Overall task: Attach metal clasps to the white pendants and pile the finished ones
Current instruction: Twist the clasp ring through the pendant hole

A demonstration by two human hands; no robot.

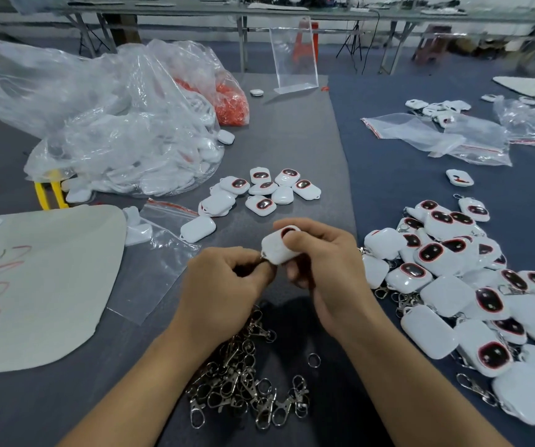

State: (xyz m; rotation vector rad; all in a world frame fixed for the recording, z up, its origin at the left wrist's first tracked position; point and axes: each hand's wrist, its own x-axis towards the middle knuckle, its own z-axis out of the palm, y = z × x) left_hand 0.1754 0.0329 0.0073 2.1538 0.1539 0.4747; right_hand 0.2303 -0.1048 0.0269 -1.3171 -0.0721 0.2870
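White plastic pendant is being held up over the desk, mid-frame, btwn both hands. Gripping it is the right hand, fingers curling over the top & far edge, w/ a dark red-rimmed window peeking out under them. Meeting it from the other side, the left hand is pinching a metal clasp right at the pendant's lower-left corner. Only a sliver of metal is showing, the rest is hiding under the fingertips, so can't tell if it's hooked on. Both hands are working close together, nearly touching.

Lying on the desk under & btwn the forearms is the loose clasp heap, w/ one split ring sitting just apart on its right. Spreading over the desk's right side, near the right hand, is the finished pile, pendants w/ clasps trailing out. Just beyond the hands a small pendant group is lying. At far left a big clear bag full of white pieces is slumping, w/ a bag of orange-red bits sitting behind it. By the big bag's near edge a yellow-handled tool is poking out. Left of the left hand a flat zip bag & a pale sheet are lying. At the far end a clear stand is standing upright.
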